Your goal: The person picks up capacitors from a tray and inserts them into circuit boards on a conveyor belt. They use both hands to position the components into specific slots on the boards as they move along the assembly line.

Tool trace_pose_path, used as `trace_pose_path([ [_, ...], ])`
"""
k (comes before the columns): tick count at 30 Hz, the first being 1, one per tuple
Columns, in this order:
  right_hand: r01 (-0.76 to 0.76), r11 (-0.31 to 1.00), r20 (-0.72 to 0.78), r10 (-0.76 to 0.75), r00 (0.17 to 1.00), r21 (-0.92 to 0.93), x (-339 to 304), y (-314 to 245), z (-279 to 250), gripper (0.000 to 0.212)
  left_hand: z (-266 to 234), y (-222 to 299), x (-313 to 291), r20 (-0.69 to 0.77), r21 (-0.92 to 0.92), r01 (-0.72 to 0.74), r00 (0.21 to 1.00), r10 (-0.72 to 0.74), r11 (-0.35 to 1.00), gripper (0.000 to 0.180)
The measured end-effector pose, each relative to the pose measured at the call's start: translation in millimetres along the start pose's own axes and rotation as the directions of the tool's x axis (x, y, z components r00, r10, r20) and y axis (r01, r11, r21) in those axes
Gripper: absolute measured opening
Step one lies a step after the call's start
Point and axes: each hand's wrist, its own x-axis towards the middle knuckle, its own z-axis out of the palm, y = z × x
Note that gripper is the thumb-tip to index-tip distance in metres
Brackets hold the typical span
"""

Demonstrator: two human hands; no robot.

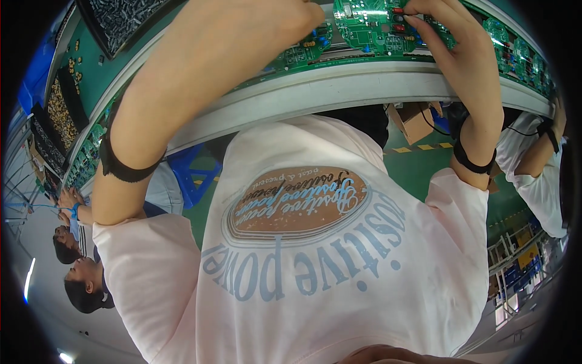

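Observation:
A green circuit board (362, 27) lies in the line of boards along the rail at the top of the view. My right hand (464, 39) is over its right side, thumb and forefinger pinched together at a small red part (398, 19) on the board. A second red part (399, 28) sits just below that one. My left hand (291, 21) reaches in over the board's left neighbour (303, 53). The upper edge of the picture cuts off most of its fingers, so what they hold is hidden.
A pale metal rail (321, 91) runs between me and the boards. At the upper left are a black bin of small grey parts (124, 24) and a bin of yellowish parts (60, 103). More boards (521, 57) continue rightward. Other people work on both sides.

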Motion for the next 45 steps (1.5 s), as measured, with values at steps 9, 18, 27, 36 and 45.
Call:
trace_pose_path([
  [9,-0.107,0.88,0.197,0.219,0.956,-0.462,2,-12,-12,0.016,1,-1,3,0.065,0.059,-0.037,0.997,0.034,0.998,0.008],
  [18,-0.081,0.811,0.208,0.243,0.948,-0.58,1,-31,-21,0.018,7,8,3,0.027,0.09,-0.088,0.996,0.086,0.992,0.006],
  [27,0.34,0.634,0.328,-0.141,0.934,-0.695,82,-47,-20,0.029,-15,-51,-14,-0.555,0.05,0.366,0.784,-0.279,0.929,0.023],
  [36,0.354,0.676,0.329,-0.172,0.929,-0.647,144,16,43,0.02,11,-107,-56,-0.507,-0.239,0.442,0.702,-0.5,0.864,0.03],
  [45,0.154,0.932,0.129,-0.117,0.985,-0.327,157,-3,45,0.018,4,-98,-36,-0.528,-0.261,0.356,0.726,-0.441,0.898,0.012],
])
